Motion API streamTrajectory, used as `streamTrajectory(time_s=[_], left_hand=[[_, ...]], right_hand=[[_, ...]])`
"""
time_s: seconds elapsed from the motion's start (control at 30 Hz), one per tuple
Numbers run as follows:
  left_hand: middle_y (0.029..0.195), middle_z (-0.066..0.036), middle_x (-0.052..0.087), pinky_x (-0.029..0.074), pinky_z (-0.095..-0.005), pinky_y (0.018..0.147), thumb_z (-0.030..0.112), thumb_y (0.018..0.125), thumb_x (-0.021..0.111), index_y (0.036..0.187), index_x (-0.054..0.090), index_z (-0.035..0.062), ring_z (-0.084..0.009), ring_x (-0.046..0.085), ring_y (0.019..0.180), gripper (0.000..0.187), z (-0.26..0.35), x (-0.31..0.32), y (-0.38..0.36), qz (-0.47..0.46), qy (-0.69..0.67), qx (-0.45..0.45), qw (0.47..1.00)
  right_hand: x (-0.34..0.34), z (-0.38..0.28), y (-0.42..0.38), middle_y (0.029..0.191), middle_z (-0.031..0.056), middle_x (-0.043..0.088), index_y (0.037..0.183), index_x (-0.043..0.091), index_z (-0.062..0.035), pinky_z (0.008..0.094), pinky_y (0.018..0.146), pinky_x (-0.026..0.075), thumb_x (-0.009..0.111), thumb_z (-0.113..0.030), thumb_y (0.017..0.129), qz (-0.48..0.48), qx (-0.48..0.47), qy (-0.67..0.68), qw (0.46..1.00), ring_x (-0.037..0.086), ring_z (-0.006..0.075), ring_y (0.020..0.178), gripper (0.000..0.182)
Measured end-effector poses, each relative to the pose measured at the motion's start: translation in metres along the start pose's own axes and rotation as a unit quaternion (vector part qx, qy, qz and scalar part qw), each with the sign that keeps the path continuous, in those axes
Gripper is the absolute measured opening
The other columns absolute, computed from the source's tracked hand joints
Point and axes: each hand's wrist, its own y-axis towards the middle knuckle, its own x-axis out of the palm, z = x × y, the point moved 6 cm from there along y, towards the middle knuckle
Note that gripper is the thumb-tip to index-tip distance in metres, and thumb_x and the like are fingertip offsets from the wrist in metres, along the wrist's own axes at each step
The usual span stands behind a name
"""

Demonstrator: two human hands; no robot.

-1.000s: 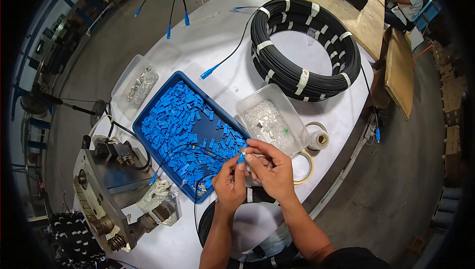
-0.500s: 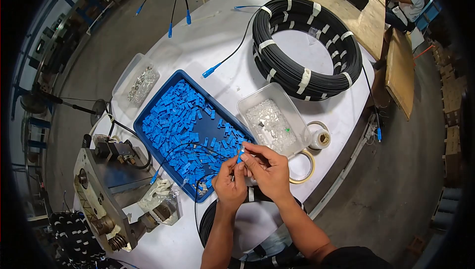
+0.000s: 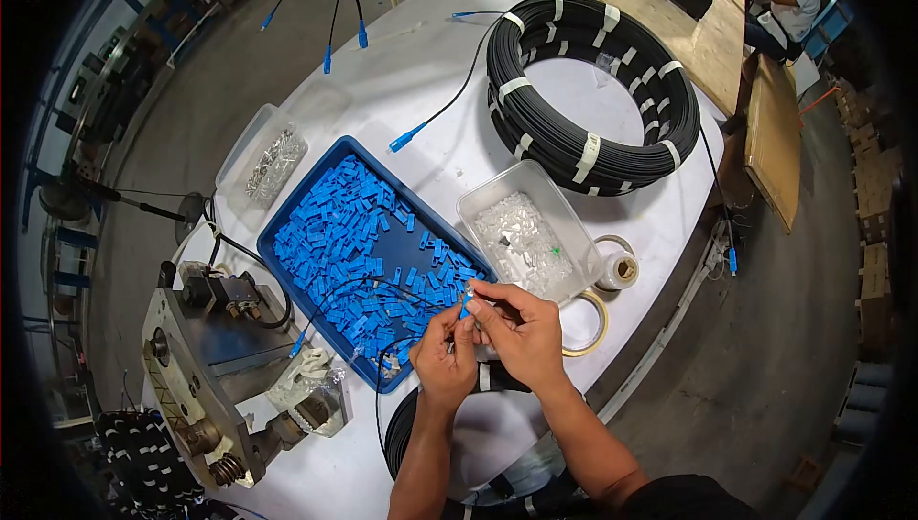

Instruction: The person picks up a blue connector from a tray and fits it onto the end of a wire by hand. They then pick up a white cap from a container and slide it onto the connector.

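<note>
My left hand (image 3: 446, 357) and my right hand (image 3: 519, 329) meet over the near right corner of a blue tray (image 3: 382, 158) full of small blue parts (image 3: 335, 223). Both hands pinch a small blue connector (image 3: 466, 306) with a pale tip, and fingers cover much of it. A thin black cable runs at my left hand. Just beyond my right hand stands a clear box (image 3: 469, 204) of small white pieces (image 3: 524, 233).
A metal press (image 3: 191, 386) stands at the left. Behind are a clear box of metal pins (image 3: 277, 164) and a large black cable coil (image 3: 593, 152). Tape rolls (image 3: 620, 271) lie at the right; another coil is under my forearms. A person (image 3: 789, 3) sits far right.
</note>
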Motion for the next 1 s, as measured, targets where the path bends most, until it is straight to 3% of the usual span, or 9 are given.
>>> streamTrajectory(time_s=[0.07,0.57,0.67,0.73,0.77,0.83,0.87,0.97,1.0], left_hand=[[0.073,-0.006,0.065,0.047,-0.0192,0.056,0.005,0.097,0.056,0.105,0.059,-0.0082,-0.0057,0.058,0.064,0.016,0.0,0.0,0.0,-0.002,0.005,0.001,1.0],[0.072,-0.006,0.066,0.048,-0.0205,0.057,0.007,0.096,0.057,0.103,0.059,-0.008,-0.0063,0.059,0.064,0.016,0.002,0.0,-0.001,-0.001,0.014,0.007,1.0],[0.073,-0.006,0.066,0.048,-0.0208,0.058,0.008,0.097,0.057,0.104,0.06,-0.0081,-0.0067,0.059,0.064,0.018,-0.001,-0.003,0.0,0.017,0.012,0.007,1.0],[0.076,-0.008,0.068,0.048,-0.021,0.058,0.007,0.096,0.058,0.105,0.062,-0.0078,-0.0072,0.059,0.064,0.018,0.002,-0.006,0.002,0.041,0.025,0.001,0.999],[0.076,-0.008,0.068,0.048,-0.021,0.058,0.007,0.096,0.058,0.105,0.062,-0.0078,-0.0072,0.059,0.064,0.018,0.003,-0.006,0.002,0.047,0.026,0.003,0.999],[0.076,-0.01,0.068,0.046,-0.0223,0.055,0.006,0.094,0.06,0.103,0.065,-0.0056,-0.0075,0.058,0.061,0.015,0.004,-0.009,0.0,0.062,0.053,-0.006,0.997],[0.075,-0.011,0.066,0.045,-0.0258,0.055,0.005,0.091,0.063,0.102,0.067,-0.0027,-0.0111,0.057,0.06,0.014,0.01,-0.012,0.0,0.043,0.103,-0.021,0.994],[0.074,-0.01,0.064,0.045,-0.0292,0.056,0.006,0.089,0.064,0.102,0.068,-0.0007,-0.0168,0.056,0.062,0.015,0.012,-0.023,-0.011,0.015,0.17,0.055,0.984],[0.076,-0.01,0.064,0.046,-0.0324,0.064,0.007,0.089,0.064,0.101,0.068,0.0003,-0.0232,0.057,0.069,0.015,0.012,-0.03,-0.018,0.006,0.172,0.022,0.985]], right_hand=[[-0.001,0.001,-0.001,0.079,0.0032,0.067,0.111,0.066,0.004,0.0165,0.055,0.045,0.068,-0.003,0.089,-0.01,0.008,-0.022,1.0,0.056,0.0021,0.064,0.023],[0.001,-0.006,0.001,0.072,0.0034,0.066,0.108,0.068,0.0028,0.0183,0.053,0.045,0.068,-0.006,0.09,-0.025,-0.065,-0.081,0.994,0.056,0.0042,0.06,0.021],[0.005,-0.002,-0.004,0.081,0.0046,0.067,0.112,0.067,0.0028,0.0185,0.055,0.046,0.066,-0.006,0.091,-0.022,-0.056,-0.048,0.997,0.057,0.0043,0.063,0.024],[0.011,-0.004,-0.011,0.097,0.0111,0.067,0.123,0.06,0.0027,0.0228,0.062,0.049,0.062,-0.003,0.091,-0.02,-0.084,-0.048,0.995,0.061,0.0104,0.074,0.032],[0.013,-0.004,-0.014,0.097,0.0111,0.067,0.123,0.06,0.0027,0.0228,0.062,0.049,0.062,-0.003,0.091,-0.026,-0.087,-0.048,0.995,0.061,0.0104,0.074,0.032],[0.019,-0.017,-0.027,0.114,0.0183,0.061,0.133,0.052,0.0018,0.0285,0.073,0.051,0.056,0.0,0.091,-0.03,-0.21,-0.202,0.956,0.062,0.0193,0.088,0.041],[0.019,-0.011,-0.033,0.118,0.0221,0.058,0.137,0.046,0.0007,0.035,0.082,0.049,0.057,-0.001,0.088,-0.029,-0.227,-0.234,0.945,0.061,0.0296,0.096,0.051],[0.016,-0.011,-0.051,0.117,0.0219,0.058,0.138,0.043,0.0008,0.0395,0.086,0.048,0.062,-0.004,0.085,-0.034,-0.269,-0.346,0.898,0.059,0.0355,0.098,0.057],[0.016,-0.004,-0.055,0.117,0.0221,0.058,0.139,0.042,0.0007,0.0428,0.089,0.046,0.068,-0.008,0.081,-0.065,-0.262,-0.385,0.882,0.057,0.0398,0.101,0.064]])
